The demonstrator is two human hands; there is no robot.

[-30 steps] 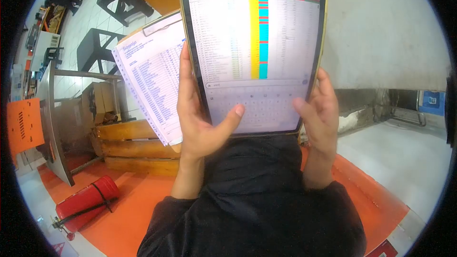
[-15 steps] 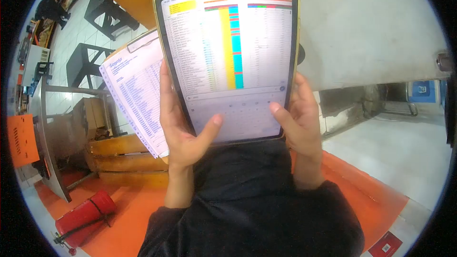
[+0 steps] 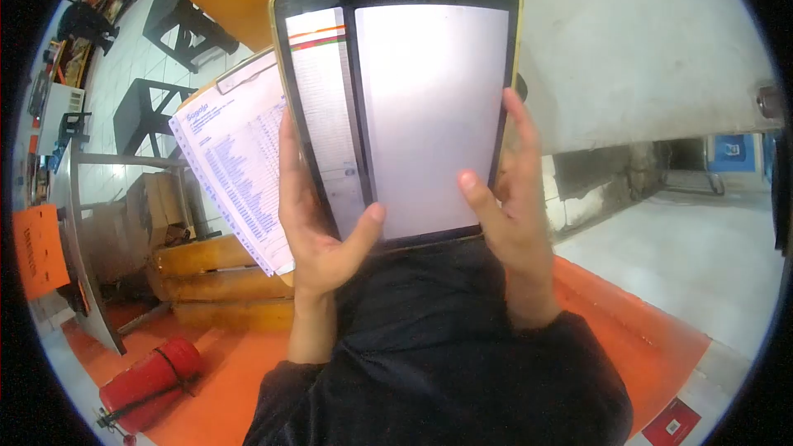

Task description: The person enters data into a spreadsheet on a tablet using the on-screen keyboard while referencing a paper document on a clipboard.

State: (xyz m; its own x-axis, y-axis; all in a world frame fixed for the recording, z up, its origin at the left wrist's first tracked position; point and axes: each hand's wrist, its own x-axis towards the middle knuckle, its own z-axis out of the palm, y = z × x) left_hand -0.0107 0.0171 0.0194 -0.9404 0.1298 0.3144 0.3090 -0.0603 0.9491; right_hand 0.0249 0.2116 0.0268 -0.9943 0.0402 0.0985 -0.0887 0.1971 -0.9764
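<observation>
A tablet [image 3: 438, 116] in a yellowish case is held upright over my lap. On its screen, a strip of a spreadsheet shows at the left and a blank pale panel fills the rest. My left hand [image 3: 318, 239] grips the lower left edge, thumb over the screen. At the lower right edge, my right hand [image 3: 516, 206] holds the tablet with its thumb over the blank panel and its index finger up along the side. A clipboard with printed sheets [image 3: 235, 157] lies behind the tablet, to the left of my left hand.
A red fire extinguisher [image 3: 153, 384] lies at the lower left on the orange floor. Black stools [image 3: 186, 29] stand at the upper left, near a grey-edged table [image 3: 87, 256]. A wooden bench [image 3: 215, 260] is beside me. Far at the upper left is another person [image 3: 87, 25].
The full spreadsheet and keyboard have given way to a narrow spreadsheet strip and a blank panel. My right index finger has risen along the edge. Earlier, the tablet shifted left in view.
</observation>
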